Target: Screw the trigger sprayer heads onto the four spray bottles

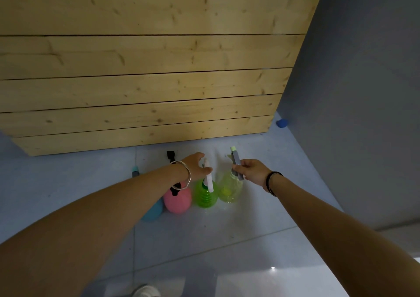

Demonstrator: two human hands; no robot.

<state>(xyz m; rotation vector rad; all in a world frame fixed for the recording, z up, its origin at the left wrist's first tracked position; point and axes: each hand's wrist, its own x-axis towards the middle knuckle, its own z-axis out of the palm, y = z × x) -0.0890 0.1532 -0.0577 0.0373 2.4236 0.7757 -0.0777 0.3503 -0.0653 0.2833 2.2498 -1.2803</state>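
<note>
Left grip [195, 167] grasps white sprayer head [210, 183] | right grip [251, 171] pinches grey sprayer head [236, 162] at its 3 o'clock | risk: you tilt it, threads cross on yellow bottle [229, 190].

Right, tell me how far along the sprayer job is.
Seemingly done: the teal head sits over the blue bottle and the black head over the pink bottle, no hand on either; tightness cannot be seen. In hand: the left hand grips the white head on the green bottle, the right hand grips the grey head on the yellow bottle. Left: finishing those two.
</note>
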